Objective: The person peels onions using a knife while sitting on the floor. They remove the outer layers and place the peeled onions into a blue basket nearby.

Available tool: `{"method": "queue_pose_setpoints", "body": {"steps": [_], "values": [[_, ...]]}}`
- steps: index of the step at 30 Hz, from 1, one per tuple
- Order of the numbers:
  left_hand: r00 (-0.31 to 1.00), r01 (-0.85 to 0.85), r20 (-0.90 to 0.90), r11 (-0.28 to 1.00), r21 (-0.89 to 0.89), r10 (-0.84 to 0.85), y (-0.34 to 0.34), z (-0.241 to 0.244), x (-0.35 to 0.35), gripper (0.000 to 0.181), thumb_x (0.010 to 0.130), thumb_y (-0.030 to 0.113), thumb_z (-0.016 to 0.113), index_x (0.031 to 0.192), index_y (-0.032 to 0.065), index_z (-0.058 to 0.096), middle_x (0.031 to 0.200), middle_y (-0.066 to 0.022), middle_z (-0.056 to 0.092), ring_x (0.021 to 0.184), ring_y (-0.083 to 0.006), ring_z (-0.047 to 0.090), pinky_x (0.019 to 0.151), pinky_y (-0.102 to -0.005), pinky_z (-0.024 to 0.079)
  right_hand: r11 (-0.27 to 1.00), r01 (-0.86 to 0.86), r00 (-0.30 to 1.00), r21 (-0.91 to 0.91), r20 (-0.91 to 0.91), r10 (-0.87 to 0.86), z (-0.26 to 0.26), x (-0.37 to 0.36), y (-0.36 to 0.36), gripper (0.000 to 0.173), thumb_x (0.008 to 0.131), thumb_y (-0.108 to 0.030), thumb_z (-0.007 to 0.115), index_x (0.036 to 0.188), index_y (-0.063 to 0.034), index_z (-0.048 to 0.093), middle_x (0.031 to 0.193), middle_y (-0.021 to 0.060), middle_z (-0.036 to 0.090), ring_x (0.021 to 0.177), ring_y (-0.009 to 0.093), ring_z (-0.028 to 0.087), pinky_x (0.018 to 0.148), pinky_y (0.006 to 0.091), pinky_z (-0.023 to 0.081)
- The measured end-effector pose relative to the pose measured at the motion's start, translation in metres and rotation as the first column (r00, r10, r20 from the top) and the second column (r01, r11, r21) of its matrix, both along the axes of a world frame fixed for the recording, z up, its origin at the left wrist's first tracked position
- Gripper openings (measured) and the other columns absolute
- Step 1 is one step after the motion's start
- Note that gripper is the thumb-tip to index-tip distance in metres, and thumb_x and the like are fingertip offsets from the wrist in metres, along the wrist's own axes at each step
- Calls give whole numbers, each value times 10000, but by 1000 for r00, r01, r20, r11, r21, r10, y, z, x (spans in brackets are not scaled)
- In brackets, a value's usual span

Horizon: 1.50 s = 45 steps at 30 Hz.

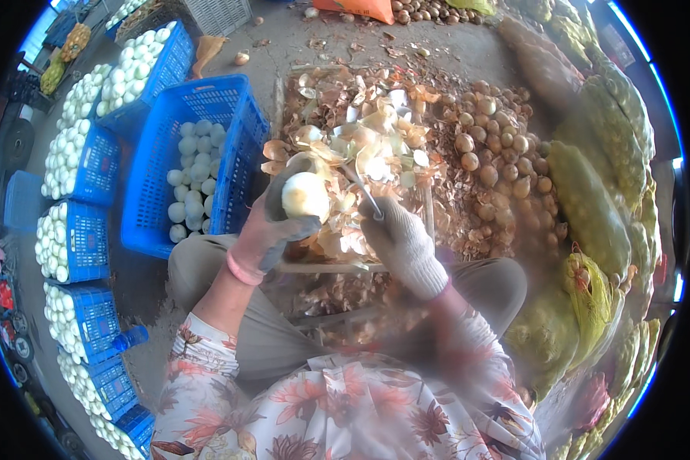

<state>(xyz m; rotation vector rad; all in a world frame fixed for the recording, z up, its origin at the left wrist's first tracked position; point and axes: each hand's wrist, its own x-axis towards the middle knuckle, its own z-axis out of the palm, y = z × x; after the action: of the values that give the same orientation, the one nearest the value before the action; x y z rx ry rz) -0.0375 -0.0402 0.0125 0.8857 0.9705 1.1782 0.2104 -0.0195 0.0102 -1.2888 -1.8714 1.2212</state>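
Note:
In a grey-and-pink work glove, my left hand (263, 225) holds a partly peeled onion (305, 197), its pale flesh facing up and some yellowish skin around it. My right hand (399, 241), in a white knitted glove, grips a knife (361, 187) whose thin blade points up and left, a little apart from the onion. Under both hands spreads a heap of loose onion skins (345, 213) with pale scraps among them. A blue plastic crate (131, 192) stands left of my left hand, partly filled with peeled onions (198, 167).
Unpeeled onions (497, 144) are piled on the floor to the right. Beyond them lie bulging mesh sacks (589, 201). Blue crates (92, 247) full of peeled onions line the left side. An orange sack (356, 8) lies at the far end, and a loose onion (241, 57) rests nearby.

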Motion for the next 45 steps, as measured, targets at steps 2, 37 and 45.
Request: {"method": "queue_pose_setpoints", "body": {"steps": [2,37,45], "values": [[927,68,-376,975,211,16,6,-17,-8,858,757,11,832,1529,3,459,1442,-101,562,1349,-246,547,1119,-368,465,990,-109,993,95,63,103,11,4,-4,196,987,-232,714,1105,-92,646,809,142,698,750,337,727,691,425,561],[996,76,-39,982,-176,-84,2,-12,11,702,772,94,808,1422,5,558,1281,-70,640,1154,-159,629,994,-304,530,841,59,956,-537,-211,-201,6,-15,-7,232,1081,-280,600,1143,-61,646,732,-24,592,579,47,546,477,233,435],[921,341,-208,940,25,-329,6,-24,13,1060,629,84,960,1560,10,459,1488,-80,574,1355,-174,542,1157,-354,428,800,3,823,-600,-453,-343,-13,-16,6,376,1026,-304,701,1239,-7,612,815,13,640,578,76,620,434,222,497]]}}
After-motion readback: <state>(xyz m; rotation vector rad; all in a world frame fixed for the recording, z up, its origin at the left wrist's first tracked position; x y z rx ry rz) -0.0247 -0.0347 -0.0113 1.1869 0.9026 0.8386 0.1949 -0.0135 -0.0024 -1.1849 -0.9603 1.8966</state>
